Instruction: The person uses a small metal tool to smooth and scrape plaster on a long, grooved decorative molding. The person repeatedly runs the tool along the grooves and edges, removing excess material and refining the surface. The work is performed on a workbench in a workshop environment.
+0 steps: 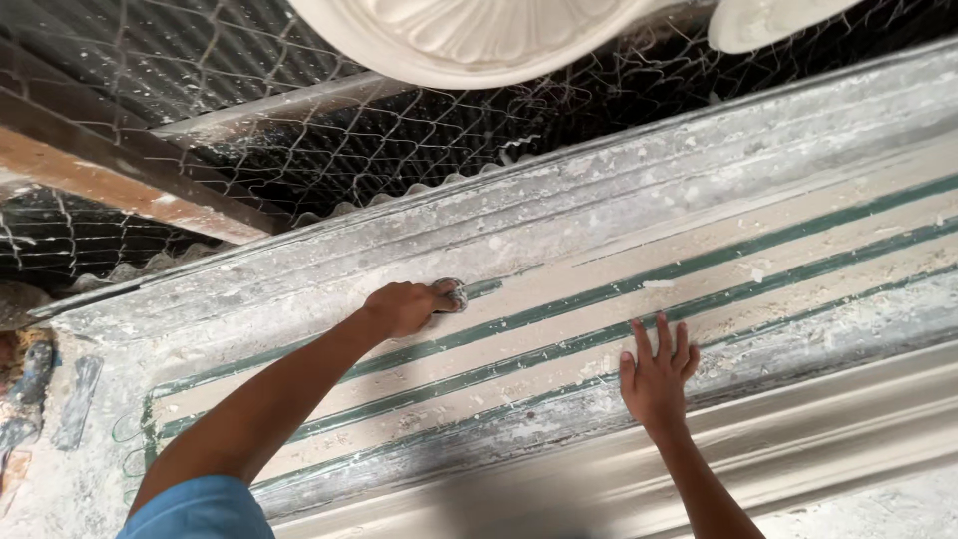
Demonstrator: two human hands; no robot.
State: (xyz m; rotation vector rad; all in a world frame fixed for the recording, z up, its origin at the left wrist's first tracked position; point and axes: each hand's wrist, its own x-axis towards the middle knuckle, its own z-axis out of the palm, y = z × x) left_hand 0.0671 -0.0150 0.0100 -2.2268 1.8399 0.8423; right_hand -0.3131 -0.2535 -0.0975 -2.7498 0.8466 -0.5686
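Note:
A long plaster-caked mould (619, 250) with green ridged strips runs across the bench from lower left to upper right. My left hand (404, 307) is closed around a small plaster-covered tool or rag (452, 292) and presses it on the mould's pale surface near the far rim. Flat on the mould lies my right hand (657, 371), fingers spread, close to the near rim and holding nothing.
A white round plaster ornament (469, 35) hangs over wire mesh (329, 140) at the top. A wooden beam (130, 180) crosses the upper left. Plaster-smeared tools (40, 399) lie at the far left. A grey moulded rim (818, 439) runs along the near side.

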